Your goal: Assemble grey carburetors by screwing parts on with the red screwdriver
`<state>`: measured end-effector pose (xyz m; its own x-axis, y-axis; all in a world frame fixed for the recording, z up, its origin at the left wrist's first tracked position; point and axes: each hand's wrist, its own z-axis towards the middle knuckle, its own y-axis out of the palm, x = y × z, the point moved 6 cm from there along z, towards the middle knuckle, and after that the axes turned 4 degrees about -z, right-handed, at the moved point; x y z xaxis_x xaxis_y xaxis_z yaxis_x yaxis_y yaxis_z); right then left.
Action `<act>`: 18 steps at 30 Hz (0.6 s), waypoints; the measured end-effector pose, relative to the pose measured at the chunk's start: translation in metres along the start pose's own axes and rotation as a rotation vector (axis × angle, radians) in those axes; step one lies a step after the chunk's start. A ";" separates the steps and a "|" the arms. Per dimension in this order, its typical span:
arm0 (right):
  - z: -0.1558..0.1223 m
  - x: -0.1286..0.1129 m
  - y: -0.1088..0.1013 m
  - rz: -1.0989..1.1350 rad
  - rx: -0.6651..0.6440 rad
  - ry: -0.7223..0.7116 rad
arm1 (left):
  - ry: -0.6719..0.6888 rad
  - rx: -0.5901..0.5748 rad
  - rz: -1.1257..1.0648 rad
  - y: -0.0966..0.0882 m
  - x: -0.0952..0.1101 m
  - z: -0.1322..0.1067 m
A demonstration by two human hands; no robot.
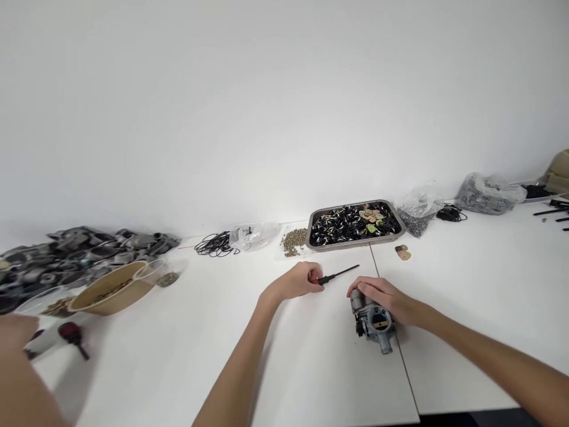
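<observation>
Directly under the right hand (386, 296) sits a grey metal carburettor (374, 325), resting on the white tabletop (311, 367). The fingers are curled over its top and grasp it from above. Just to that hand's left, the left hand (297, 280) is clenched around the red-and-black handle of a slim black-shafted screwdriver (340, 273). Its shaft lies low over the tabletop and points away towards the right.

Beyond both hands stands a rectangular steel tray (355, 245) filled with small black parts, with a few pinkish and green discs on top. A small heap of brass-coloured bits (293, 240) lies left of the tray, then a clear plastic bag (254, 235) and a tangle of black rubber rings (216, 244). Far to the left of the left hand are a tan bowl (111, 290) and a pile of dark grey castings (75, 255). Another person's blurred hand (13, 332) is near a red-capped tool (73, 336).
</observation>
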<state>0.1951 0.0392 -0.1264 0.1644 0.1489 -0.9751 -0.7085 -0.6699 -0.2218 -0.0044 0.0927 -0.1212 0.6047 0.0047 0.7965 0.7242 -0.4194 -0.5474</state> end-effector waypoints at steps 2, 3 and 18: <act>0.000 0.000 0.001 0.015 -0.012 0.015 | 0.066 0.076 -0.058 -0.004 -0.003 -0.003; 0.000 0.000 0.001 0.019 -0.014 0.025 | 0.090 0.106 -0.108 -0.008 -0.004 -0.005; 0.005 -0.026 -0.045 -0.506 -0.010 0.129 | 0.424 0.839 -1.351 -0.109 -0.059 -0.025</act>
<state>0.2193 0.0687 -0.0914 0.5684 0.3658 -0.7370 -0.5119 -0.5440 -0.6648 -0.1270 0.1150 -0.1019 -0.6013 -0.3565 0.7151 0.6708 0.2610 0.6942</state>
